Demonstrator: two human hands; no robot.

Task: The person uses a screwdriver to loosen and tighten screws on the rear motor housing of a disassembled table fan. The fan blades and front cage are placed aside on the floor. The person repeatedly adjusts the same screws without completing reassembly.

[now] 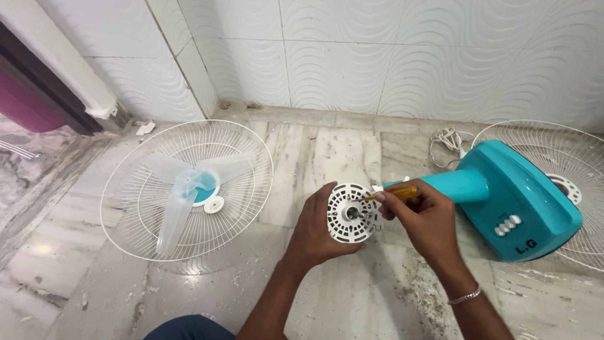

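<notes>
Motor housing: round white vented plastic motor housing (352, 213) stood on edge over the marble floor (352, 296), attached to the neck of the teal plastic fan body (513, 201), its face turned up toward the camera.
Left hand: left hand (318, 233) was closed around the housing's left rim, fingers curled under it and thumb along the edge, steadying it.
Right hand: right hand (418, 211) was closed on a yellow-handled screwdriver (393, 194), pinched near the shaft, its tip touching the housing near the centre.
Slip risk: the tip looked seated at a shallow slant; as a judgement, it could have skidded off the screw and scratched the plastic or jabbed the left thumb just beside it.
Lost-part risk: any freed screw could have rolled over the bare floor into the grit and debris near the person's wrists; none was visible loose.
Tip risk: the fan body lay on its side, so hard pressing could have rocked it and moved the housing.
Nearby left: a white wire guard (189, 189) lay flat, well apart, holding a translucent pale-blue three-blade propeller (189, 186).
Nearby right: a second white wire guard (566, 189) lay partly beneath the fan body.
Cord: a coiled white power cord (447, 141) rested near the tiled wall (377, 56).
</notes>
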